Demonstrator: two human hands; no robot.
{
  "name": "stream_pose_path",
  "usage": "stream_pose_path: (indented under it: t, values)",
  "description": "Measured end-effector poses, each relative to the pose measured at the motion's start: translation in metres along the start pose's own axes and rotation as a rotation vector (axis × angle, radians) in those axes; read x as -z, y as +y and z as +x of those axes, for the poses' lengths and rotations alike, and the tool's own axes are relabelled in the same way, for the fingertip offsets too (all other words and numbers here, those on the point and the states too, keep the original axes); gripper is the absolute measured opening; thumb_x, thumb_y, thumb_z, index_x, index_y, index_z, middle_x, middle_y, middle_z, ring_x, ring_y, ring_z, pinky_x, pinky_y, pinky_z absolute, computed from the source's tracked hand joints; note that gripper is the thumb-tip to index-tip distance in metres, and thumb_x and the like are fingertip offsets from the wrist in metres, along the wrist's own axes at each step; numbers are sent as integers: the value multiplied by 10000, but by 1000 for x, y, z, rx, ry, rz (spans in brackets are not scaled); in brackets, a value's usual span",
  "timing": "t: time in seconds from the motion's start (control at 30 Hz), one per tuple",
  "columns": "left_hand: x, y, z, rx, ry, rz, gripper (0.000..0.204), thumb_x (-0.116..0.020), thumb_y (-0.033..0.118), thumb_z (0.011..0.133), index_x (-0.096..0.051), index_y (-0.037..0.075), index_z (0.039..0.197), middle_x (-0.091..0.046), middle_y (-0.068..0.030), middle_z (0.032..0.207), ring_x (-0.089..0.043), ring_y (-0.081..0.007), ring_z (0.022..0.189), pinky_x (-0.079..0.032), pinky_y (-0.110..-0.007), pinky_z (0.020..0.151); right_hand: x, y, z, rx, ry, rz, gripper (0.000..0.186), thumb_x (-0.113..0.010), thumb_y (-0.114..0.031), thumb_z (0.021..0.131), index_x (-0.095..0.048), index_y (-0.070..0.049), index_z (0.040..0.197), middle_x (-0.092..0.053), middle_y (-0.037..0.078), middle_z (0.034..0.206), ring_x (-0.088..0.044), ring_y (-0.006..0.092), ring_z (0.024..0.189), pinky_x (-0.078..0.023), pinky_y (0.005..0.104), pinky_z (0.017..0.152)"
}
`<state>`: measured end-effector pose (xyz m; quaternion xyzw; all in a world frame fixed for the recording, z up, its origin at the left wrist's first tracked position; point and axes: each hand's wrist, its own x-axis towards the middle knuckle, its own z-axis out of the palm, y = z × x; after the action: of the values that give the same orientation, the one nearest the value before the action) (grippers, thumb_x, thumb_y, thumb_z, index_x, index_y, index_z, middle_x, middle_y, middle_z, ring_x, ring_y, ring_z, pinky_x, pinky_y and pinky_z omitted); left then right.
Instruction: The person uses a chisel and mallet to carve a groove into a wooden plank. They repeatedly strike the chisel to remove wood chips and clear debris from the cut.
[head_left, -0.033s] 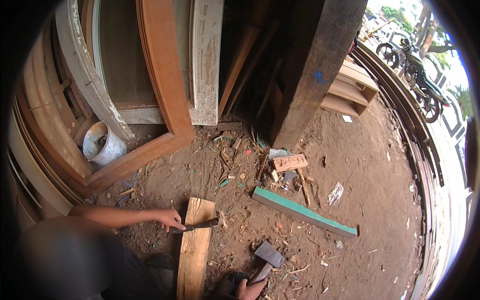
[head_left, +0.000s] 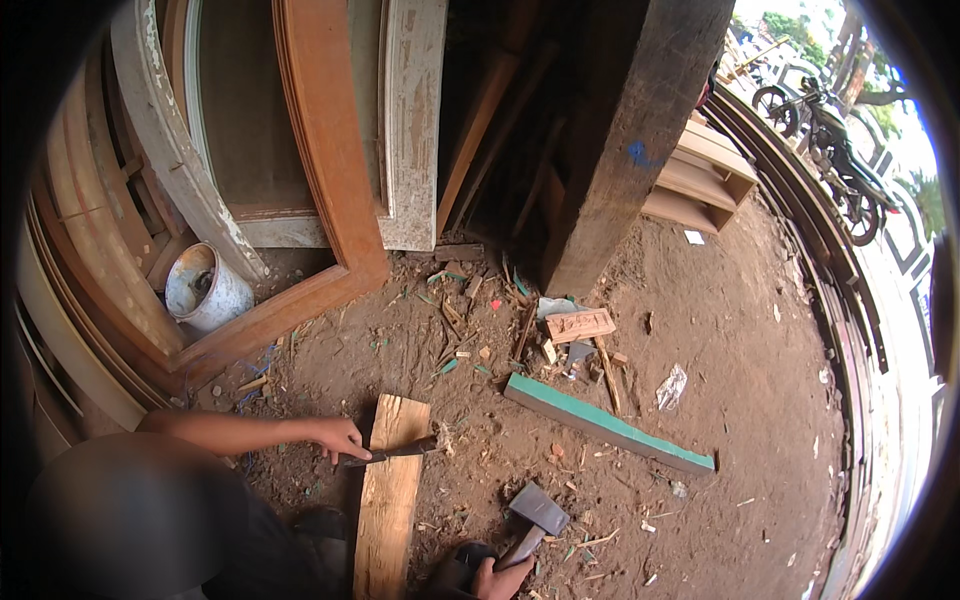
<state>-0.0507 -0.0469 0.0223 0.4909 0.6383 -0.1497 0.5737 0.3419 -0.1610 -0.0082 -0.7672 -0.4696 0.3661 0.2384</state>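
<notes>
A rough split wooden plank (head_left: 385, 520) runs up from the lower edge, its far end on the dirt. Across its upper part lies a dark, narrow blade-like tool (head_left: 405, 452), edge and kind hard to make out. My left hand (head_left: 342, 438) is closed on the tool's left end, just off the plank's left side. Pale shavings cling near its right tip. To the plank's right, my right hand (head_left: 503, 580) grips the wooden handle of a hammer (head_left: 540, 508) with a broad, block-like metal head. The hammer is apart from both plank and blade.
A green-topped wooden beam (head_left: 610, 425) lies to the right. Beyond it are a carved reddish wood block (head_left: 580, 325) and scraps beside a thick post (head_left: 640, 140). Door frames (head_left: 330, 200) and a paint-stained bucket (head_left: 207, 287) stand at left. Chips litter the dirt.
</notes>
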Motion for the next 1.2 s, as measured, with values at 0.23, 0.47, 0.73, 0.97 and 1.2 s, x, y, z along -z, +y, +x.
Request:
stream_pose_path:
  t: [0.23,0.47,0.73,0.97,1.2]
  values:
    - [9,22,-5,140,-14,158,893,-506,787,734,-650,-73,927,-671,-160,849,-695,-211,711,-519,-280,505,3,-16,6,-49,-26,53,791,-666,-221,741,-286,97,1357,-395,330,1309,-377,442,1248,-291,428,1061]
    - [7,28,-8,148,7,158,888,-513,790,727,-656,-70,893,-670,-162,802,-695,-214,693,-529,-281,526,4,-20,6,-28,-14,-9,787,-670,-215,735,-293,95,1353,-411,330,1289,-398,450,1221,-311,436,1041]
    - [4,19,-2,97,-4,139,872,-495,771,746,-688,-71,862,-680,-167,768,-687,-221,618,-554,-307,535,8,-25,6,-89,-58,19,780,-666,-221,739,-297,94,1350,-415,331,1286,-406,454,1212,-324,442,1029]
    - [4,16,3,91,-7,135,788,-478,766,758,-715,15,772,-632,-107,602,-629,-188,516,-522,-309,516,7,-25,5,-71,-41,33,785,-664,-242,741,-299,95,1348,-416,335,1285,-408,455,1211,-323,442,1030]
    - [14,13,12,-46,96,203,774,-490,719,785,-692,-26,724,-583,-119,584,-585,-223,528,-465,-369,515,11,-28,5,-47,-66,126,793,-664,-248,744,-292,96,1354,-406,332,1301,-395,448,1229,-310,432,1046]
